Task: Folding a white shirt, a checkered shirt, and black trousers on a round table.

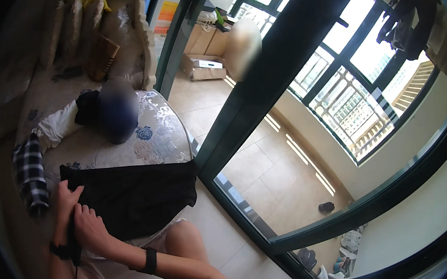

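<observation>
A black garment [136, 193] lies spread across my lap and the front edge of the sofa seat, its far edge nearly straight. Whether it is trousers, shorts or a top cannot be made out. At its left end, my left hand [67, 197] is closed on the border, thumb against the cloth. Just nearer to me, my right hand [91, 229] has its fingers bent over the same side of the garment. A thin dark strip of it hangs below my right hand. Both wrists wear black bands. My bare knee [187, 239] shows beside the cloth.
On the patterned sofa [164, 133] are a blurred dark-blue rounded thing [118, 115], a white garment [60, 125], a plaid cloth [32, 171] and a brown slotted piece [104, 59]. A dark-framed glass door [256, 88] stands right. Beyond are cardboard boxes [204, 42], hanging clothes [410, 23] and shoes [307, 258].
</observation>
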The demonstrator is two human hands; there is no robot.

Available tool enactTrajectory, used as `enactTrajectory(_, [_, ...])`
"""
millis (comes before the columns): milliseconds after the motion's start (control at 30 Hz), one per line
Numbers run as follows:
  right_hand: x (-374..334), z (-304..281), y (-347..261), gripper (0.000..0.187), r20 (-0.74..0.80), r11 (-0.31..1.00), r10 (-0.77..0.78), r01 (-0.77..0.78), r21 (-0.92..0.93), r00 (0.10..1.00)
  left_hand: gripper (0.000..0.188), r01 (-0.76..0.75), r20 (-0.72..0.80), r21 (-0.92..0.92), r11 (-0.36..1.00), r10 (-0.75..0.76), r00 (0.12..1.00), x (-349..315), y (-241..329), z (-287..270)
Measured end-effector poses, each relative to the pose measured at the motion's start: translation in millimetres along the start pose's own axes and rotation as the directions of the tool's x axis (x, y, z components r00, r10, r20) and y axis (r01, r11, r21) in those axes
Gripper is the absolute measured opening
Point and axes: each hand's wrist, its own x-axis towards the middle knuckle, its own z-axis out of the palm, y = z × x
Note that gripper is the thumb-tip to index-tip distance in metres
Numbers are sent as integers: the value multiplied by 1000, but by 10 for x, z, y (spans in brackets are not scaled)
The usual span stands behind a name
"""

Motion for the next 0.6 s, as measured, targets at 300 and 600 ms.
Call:
enactTrajectory(300, [235, -145, -45, 79, 12, 921, 262, -254, 297, 965, 10, 458, 543, -580, 674, -99, 834, 72, 175, -226])
enactTrajectory(600, [434, -80, 263, 72, -121, 737, 385, -226, 637, 915, 25, 580, 728, -640, 504, 155, 668, 64, 426, -463])
